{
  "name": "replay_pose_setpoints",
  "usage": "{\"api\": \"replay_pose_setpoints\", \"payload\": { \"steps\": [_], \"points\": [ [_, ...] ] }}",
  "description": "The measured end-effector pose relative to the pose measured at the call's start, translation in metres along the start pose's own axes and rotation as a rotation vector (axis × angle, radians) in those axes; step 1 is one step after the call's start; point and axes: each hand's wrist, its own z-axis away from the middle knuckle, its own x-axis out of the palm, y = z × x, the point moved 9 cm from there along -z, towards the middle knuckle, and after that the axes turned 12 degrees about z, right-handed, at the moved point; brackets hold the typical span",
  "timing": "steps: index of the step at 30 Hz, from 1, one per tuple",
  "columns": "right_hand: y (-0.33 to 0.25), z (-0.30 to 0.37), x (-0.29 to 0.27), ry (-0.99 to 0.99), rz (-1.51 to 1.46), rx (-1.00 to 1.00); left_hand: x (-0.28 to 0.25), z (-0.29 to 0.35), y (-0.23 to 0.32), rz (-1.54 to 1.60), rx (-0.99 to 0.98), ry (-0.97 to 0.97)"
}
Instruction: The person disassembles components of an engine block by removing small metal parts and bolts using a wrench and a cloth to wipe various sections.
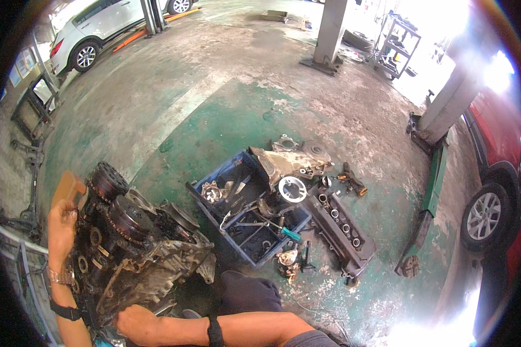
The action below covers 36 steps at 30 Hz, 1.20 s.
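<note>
A greasy engine (150, 272) with two dark toothed camshaft sprockets (132, 217) on top stands on the left, close in front of me. My left hand (65, 213) is up beside its far left side, fingers closed on the lower part of a flat orange-tan piece (70, 188); its exact kind is unclear. Low at the near side of the engine, my right hand (136, 325) is closed in a fist. Whatever it grips, if anything, is hidden.
Right of the engine, a blue crate (252, 260) holds metal parts and a teal-handled tool (290, 233). A dark valve cover (344, 234) and a metal engine cover (283, 163) lie beside it. Farther right stand a lift post (454, 104), its green arm (436, 179) and a red car (503, 133).
</note>
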Motion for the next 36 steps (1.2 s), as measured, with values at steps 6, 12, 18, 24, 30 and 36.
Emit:
{"api": "replay_pose_setpoints", "payload": {
  "steps": [6,12,18,24,30,36],
  "points": [
    [0.001,0.005,-0.008,0.078,-0.147,-0.008,0.0,-0.001,0.0,-0.054,-0.074,0.02],
    [-0.002,0.003,-0.014,0.052,-0.089,-0.014,-0.004,-0.003,0.003,-0.117,-0.145,0.028],
    [-0.001,-0.001,-0.001,0.034,-0.027,0.0,0.0,0.0,0.001,0.086,-0.006,0.007],
    [-0.002,0.002,-0.003,0.044,-0.04,-0.037,-0.002,0.001,-0.01,0.005,-0.045,0.007],
    [0.001,0.005,-0.01,0.084,-0.081,-0.006,-0.001,-0.006,-0.026,-0.036,-0.194,-0.028],
    [0.0,0.004,-0.011,0.093,-0.158,-0.02,-0.001,0.001,-0.009,0.121,0.007,0.045]
  ]
}}
